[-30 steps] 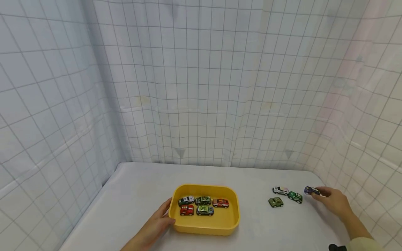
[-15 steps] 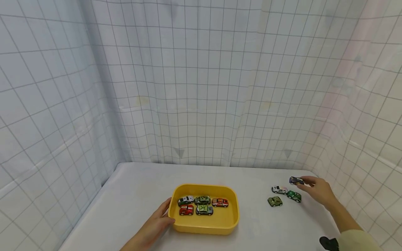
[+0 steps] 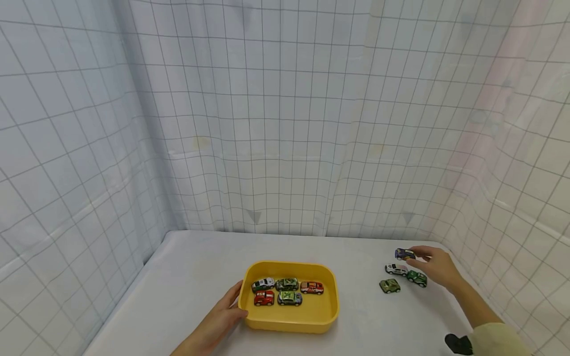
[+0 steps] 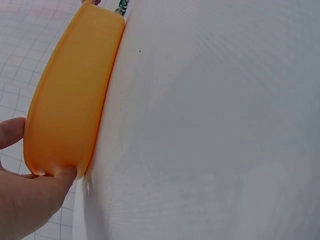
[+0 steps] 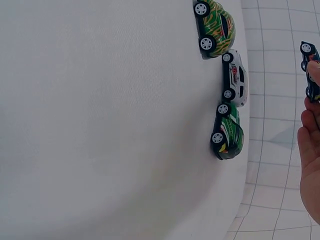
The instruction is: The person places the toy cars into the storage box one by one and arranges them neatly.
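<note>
Near the desk's far-right corner, your right hand pinches a blue car, now nearer the tray your left hand grips.

In the head view, the left forearm ran up from the bottom edge, left of centre, slanting toward the right. The left hand was at lower centre-left, gripping, with the left thumb lower in the frame than the left fingers. At lower right, the right forearm slanted up and leftward. The right hand was held aloft, the right fingers pointing left and pinching against the right thumb. The left wrist view showed the left hand at lower left; the right wrist view cut the right hand off at the right edge.
</note>
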Available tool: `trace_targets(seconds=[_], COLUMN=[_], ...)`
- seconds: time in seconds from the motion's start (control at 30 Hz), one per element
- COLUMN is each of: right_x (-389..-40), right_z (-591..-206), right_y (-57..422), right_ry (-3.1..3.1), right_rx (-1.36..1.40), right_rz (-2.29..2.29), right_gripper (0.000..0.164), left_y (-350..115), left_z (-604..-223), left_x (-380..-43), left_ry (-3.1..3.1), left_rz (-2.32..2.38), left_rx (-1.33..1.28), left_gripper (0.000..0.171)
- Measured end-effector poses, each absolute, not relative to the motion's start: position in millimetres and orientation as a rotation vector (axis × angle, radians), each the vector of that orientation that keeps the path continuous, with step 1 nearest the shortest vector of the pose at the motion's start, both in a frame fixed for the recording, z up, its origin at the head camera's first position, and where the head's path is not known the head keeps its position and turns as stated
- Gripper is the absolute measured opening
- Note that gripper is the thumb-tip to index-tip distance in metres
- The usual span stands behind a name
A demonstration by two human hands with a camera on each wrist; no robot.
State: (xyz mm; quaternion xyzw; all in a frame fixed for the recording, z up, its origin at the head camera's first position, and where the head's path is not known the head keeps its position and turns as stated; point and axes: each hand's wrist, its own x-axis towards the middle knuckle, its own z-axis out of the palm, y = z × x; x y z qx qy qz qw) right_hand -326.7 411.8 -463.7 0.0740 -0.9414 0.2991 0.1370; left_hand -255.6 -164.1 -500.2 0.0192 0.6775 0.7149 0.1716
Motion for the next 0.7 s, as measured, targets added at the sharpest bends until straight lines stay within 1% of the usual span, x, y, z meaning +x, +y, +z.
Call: trace_targets(seconds=[0.4, 0.7], right_x=[-328.2, -330.3], right_z=[-458.2, -455.0], right_y=[386.9, 368.9], right_ry=[-2.720, -2.692], right_rx=[0.305, 0.407], right_rz=[0.891, 0.907], right_gripper=[0.045, 0.041], left_y=[-164.1, -164.2], left_z=[-498.7, -499.6], left_x=[-253.7, -254.4], left_ry=[1.912, 1.920], left_rz=[2.036, 2.035], left_rx=[0.064, 0.074], left_gripper=[0.087, 0.087])
